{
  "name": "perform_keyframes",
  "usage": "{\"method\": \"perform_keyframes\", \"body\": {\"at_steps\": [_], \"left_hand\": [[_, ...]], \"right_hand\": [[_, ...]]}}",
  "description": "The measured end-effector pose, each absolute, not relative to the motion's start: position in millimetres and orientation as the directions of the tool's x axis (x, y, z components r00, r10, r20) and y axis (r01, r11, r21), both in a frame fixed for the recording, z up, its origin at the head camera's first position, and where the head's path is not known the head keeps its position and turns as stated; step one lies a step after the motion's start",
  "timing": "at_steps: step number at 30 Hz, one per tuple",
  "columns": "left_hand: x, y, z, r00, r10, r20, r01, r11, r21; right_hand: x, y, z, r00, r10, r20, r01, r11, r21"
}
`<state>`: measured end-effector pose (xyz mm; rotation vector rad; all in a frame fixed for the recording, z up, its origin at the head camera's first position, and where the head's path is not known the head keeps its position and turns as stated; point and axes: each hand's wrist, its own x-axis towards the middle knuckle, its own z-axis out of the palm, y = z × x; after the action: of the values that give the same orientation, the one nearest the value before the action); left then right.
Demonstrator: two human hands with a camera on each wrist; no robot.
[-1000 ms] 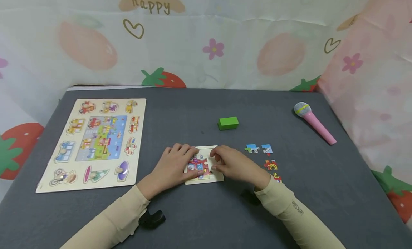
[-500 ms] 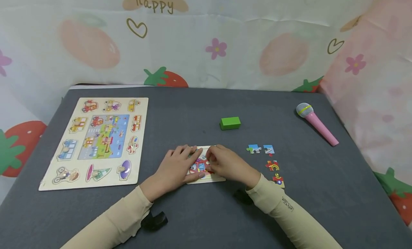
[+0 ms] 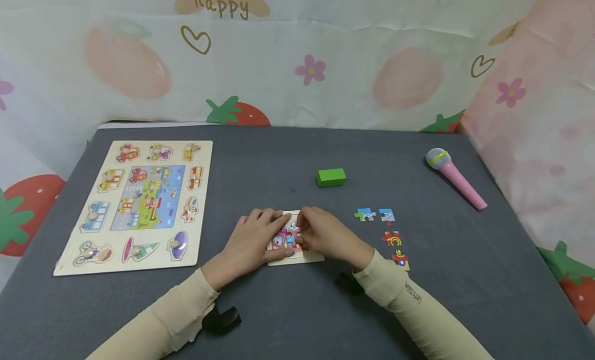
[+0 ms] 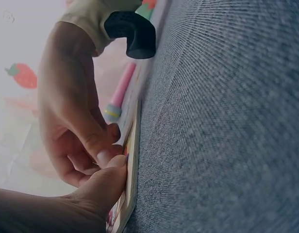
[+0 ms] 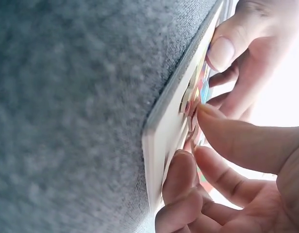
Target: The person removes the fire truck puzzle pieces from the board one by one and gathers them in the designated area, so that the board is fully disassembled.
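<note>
Cream board [image 3: 312, 257], left fingers [image 3: 280, 223] relaxed atop, right fingers [image 5: 220, 170] pinching one piece [image 5: 191, 127] (four others [image 3: 392, 238] loose)

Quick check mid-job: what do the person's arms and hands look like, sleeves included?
The left hand and right hand wear no gloves. The left sleeve and right sleeve are long and beige; the right carries a small dark marking, too small to read. A curved black piece shows by the left cuff, another by the right.
</note>
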<state>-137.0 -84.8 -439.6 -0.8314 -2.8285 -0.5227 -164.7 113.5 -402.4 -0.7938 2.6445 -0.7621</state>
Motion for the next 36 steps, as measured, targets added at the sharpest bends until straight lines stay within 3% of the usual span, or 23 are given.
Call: {"method": "perform_keyframes", "body": {"at_steps": [8,19,36], "left_hand": [[-136.5,-84.2,-435.0,-0.855,0.487,0.180,0.519,0.792,0.321],[-136.5,-84.5,-434.7,-0.852,0.489,0.190,0.524,0.790,0.319],[-137.9,-86.6,-439.2,-0.846,0.499,0.185,0.533,0.786,0.315]], "right_hand": [[-167.4,111.2,-402.2,-0.868,-0.471,-0.158,-0.275,0.719,-0.638],[-172.6,123.9,-392.1,-0.877,-0.431,-0.213,-0.168,0.689,-0.705],[-177.5,246.8,-383.7,-0.888,-0.382,-0.257,-0.132,0.746,-0.653]]}}
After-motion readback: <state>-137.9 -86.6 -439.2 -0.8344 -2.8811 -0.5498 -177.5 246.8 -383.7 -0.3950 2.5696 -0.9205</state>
